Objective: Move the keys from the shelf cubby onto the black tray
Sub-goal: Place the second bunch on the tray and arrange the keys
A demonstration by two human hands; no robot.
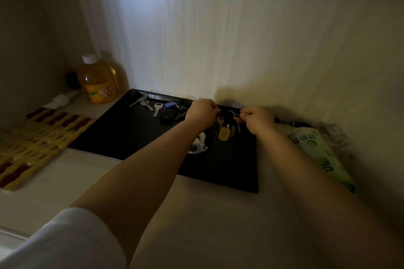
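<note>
Both hands are reaching out over the black tray (122, 137), and a bunch of keys (227, 125) is hanging between them near the tray's far edge. The left hand (202, 113) is closing its fingers on the left end of the bunch, and the right hand (256, 119) is pinching the ring end; in the dim light the exact grip is hard to make out, but each hand seems clamped on the bunch. The bunch is stretching sideways from hand to hand, with a yellow tag (224, 133) dangling straight down towards the tray. Neither hand is nearer than the other, so lowering is looking like the move left. Other keys (145, 102) are already lying on the tray to the left.
</note>
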